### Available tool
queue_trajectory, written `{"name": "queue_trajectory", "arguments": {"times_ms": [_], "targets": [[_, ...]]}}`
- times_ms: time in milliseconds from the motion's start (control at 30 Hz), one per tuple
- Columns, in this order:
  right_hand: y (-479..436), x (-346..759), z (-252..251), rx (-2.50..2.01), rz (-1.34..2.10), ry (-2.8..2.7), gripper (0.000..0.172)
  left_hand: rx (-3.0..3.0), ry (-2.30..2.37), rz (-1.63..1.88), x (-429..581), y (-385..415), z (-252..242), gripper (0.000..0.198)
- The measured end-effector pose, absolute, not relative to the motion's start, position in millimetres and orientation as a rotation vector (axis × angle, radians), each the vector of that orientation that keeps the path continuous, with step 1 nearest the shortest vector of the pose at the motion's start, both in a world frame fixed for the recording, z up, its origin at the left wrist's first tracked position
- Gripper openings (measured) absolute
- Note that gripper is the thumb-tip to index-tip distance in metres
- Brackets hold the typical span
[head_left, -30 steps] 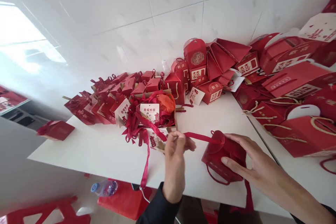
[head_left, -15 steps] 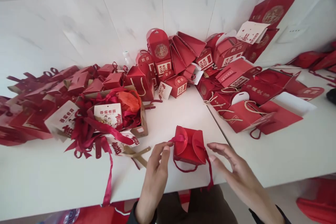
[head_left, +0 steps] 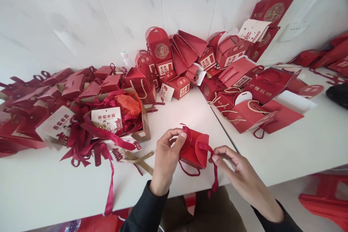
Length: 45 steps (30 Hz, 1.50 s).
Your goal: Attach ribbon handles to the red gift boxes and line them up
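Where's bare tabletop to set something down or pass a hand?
Front left: tabletop left of the hanging ribbon, before the packed boxes. Front right: right of the right hand, before the open-topped box. Smaller: between the ribboned box and the tagged box behind it. Crowded: along the wall, and around the ribbon carton.

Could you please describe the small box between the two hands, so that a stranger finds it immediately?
On the white table, go to the near edge, between the left hand and the right hand. The small red box there has rounded flaps on top. Only this box has a ribbon pinched by the right hand.
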State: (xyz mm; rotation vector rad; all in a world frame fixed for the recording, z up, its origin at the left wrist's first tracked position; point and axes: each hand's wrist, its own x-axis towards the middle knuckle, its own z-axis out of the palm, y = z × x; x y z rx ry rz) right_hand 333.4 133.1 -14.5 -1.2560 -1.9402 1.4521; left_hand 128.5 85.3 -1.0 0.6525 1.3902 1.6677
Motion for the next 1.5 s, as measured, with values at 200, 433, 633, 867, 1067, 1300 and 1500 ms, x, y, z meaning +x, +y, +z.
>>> {"name": "queue_trajectory", "arguments": {"times_ms": [200,433,633,867,1067,1300,1500], "targets": [[136,339,-15,-1.245,1.494,-1.916,0.038,0.388,1.314,1.952,129,77,-3,0.024],[139,344,-10,-1.188,1.571,-1.972,0.039,0.432,1.44,1.612,130,62,-18,0.042],[143,345,-15,-1.22,1.606,-1.933,0.042,0.361,1.642,1.604,132,63,-25,0.028],[145,333,-3,-1.154,1.614,-1.843,0.04,0.425,1.503,1.558,133,67,-27,0.037],[149,325,-2,-1.132,1.653,-1.809,0.039,0.766,1.409,1.623,133,85,-10,0.032],[150,328,2,-1.076,1.615,-1.82,0.033,0.952,1.367,1.602,135,72,-4,0.023],[149,322,10,-1.016,1.624,-1.861,0.029,1.096,1.477,1.563,146,56,7,0.018]]}}
